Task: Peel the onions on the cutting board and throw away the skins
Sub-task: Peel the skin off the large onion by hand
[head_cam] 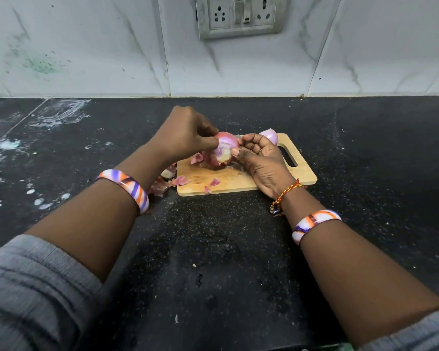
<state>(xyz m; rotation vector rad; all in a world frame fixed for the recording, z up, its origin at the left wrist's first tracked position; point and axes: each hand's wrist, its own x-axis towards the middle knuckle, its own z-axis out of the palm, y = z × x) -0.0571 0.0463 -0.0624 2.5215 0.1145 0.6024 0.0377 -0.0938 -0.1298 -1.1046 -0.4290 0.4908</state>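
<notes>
Onion (225,150), firm, slick where bared, sits just above the cutting board (241,179), gripped between left hand (185,135) and right hand (260,160). Its papery skin should tear easily; pinch the loose flap at six o'clock. Skins (180,180) litter the black countertop (213,236) at eight o'clock, below marble-look tiles (86,46).

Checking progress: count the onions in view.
2. One onion is held by both hands over the cutting board; a second onion sits behind the right hand. More may be hidden.
</notes>
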